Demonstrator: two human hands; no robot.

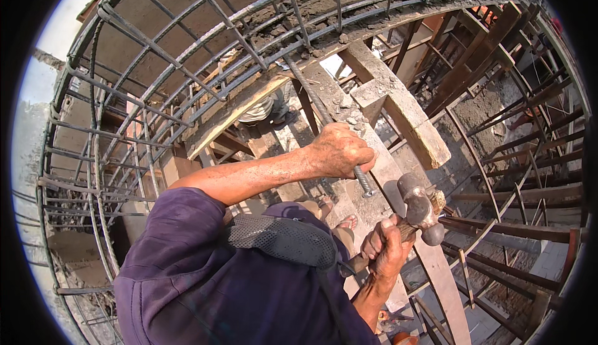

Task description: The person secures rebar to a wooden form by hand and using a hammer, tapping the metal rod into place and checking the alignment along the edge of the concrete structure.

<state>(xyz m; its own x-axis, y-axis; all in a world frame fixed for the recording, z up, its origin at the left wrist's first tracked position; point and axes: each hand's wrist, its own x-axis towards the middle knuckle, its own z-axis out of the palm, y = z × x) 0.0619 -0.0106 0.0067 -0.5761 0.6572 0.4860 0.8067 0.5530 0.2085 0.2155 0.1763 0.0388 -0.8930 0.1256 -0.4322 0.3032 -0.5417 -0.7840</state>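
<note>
My left hand [341,151] is closed in a fist around a ribbed steel bar [314,98]. One end of the bar sticks out below the fist, and the other runs up to the concrete-caked edge under the rebar cage [187,65]. Lower right, my right hand [387,246] grips the wooden handle of a ball-peen hammer [418,202] close below its head. The hammer head is to the right of the bar's free end, apart from it. Behind both hands lies a dusty plank [380,158] with bits of rubble on it.
A thick timber piece [414,130] lies to the right of the bar. Wooden props and braces [479,58] crowd the right side, above a lower level seen through gaps. My feet [349,222] stand on boards below. Another person's striped clothing [256,111] shows beneath the formwork.
</note>
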